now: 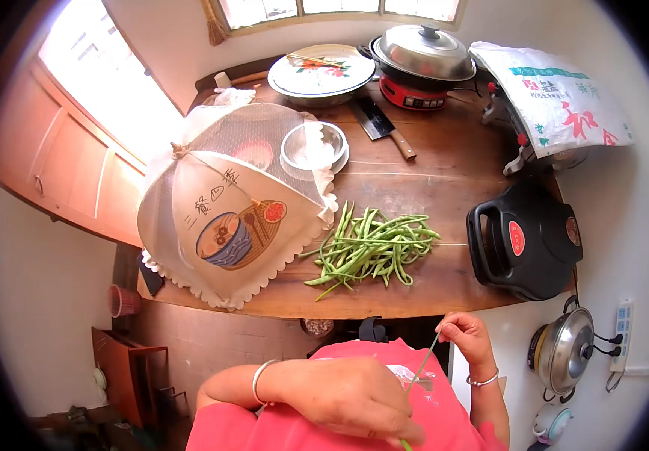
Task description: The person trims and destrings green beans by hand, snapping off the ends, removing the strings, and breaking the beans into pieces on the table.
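Note:
A long green bean (423, 367) is stretched slantwise in front of the pink shirt, between my two hands. My right hand (469, 342) pinches its upper end near the table's front edge. Lower and to the left, my left hand (358, 398) is closed on the bean's lower part, its back turned to the camera and its fingertips mostly hidden. A green tip (406, 446) shows just below those fingers. On the tabletop beyond my hands lies a loose pile of long green beans (373, 248).
A mesh food cover (227, 195) stands left of the pile, partly over a metal bowl (313, 146). A cleaver (381, 126) lies behind, near a lidded pan (424, 52) and a covered basin (321, 71). A black electric griddle (527, 240) sits right.

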Action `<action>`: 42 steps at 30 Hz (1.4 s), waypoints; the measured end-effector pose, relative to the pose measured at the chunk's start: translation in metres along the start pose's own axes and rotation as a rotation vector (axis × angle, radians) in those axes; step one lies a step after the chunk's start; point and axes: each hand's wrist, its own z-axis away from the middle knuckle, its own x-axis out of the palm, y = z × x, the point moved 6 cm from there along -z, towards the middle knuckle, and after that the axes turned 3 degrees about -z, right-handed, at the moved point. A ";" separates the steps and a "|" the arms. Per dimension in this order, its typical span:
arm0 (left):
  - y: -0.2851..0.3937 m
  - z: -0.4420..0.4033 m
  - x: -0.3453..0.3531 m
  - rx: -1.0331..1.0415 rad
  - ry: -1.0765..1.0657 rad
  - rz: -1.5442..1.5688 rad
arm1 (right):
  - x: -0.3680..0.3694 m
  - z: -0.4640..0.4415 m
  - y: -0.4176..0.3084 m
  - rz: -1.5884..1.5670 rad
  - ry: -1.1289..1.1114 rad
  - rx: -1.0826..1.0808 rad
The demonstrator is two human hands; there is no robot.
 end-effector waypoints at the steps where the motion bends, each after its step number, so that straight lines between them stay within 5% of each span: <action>1: -0.007 0.004 -0.006 -0.064 0.018 -0.024 | -0.009 0.000 0.009 0.030 0.059 -0.005; 3: -0.028 0.012 -0.029 -0.281 0.106 -0.111 | -0.026 -0.002 0.028 -0.021 0.190 -0.027; 9: -0.117 0.085 -0.124 -0.583 0.886 -0.304 | -0.093 -0.012 0.079 -0.468 0.757 -0.095; 12: -0.143 0.131 -0.134 -0.774 0.907 -0.406 | -0.094 -0.027 0.092 -0.296 0.719 -0.006; 17: -0.175 0.181 -0.104 -1.129 0.481 -0.700 | -0.089 -0.040 0.105 -0.228 0.631 0.023; 20: -0.182 0.183 -0.083 -1.033 0.336 -0.850 | -0.087 -0.049 0.092 -0.124 0.601 0.023; 29: -0.196 0.197 -0.083 -1.068 0.349 -0.966 | -0.101 -0.081 0.080 0.663 0.543 -0.112; 36: -0.182 0.206 -0.095 -1.123 0.517 -0.811 | -0.086 -0.067 0.076 0.521 0.567 -0.070; 42: -0.173 0.192 -0.105 -1.001 0.684 -0.597 | -0.028 -0.081 0.066 0.425 0.331 -0.145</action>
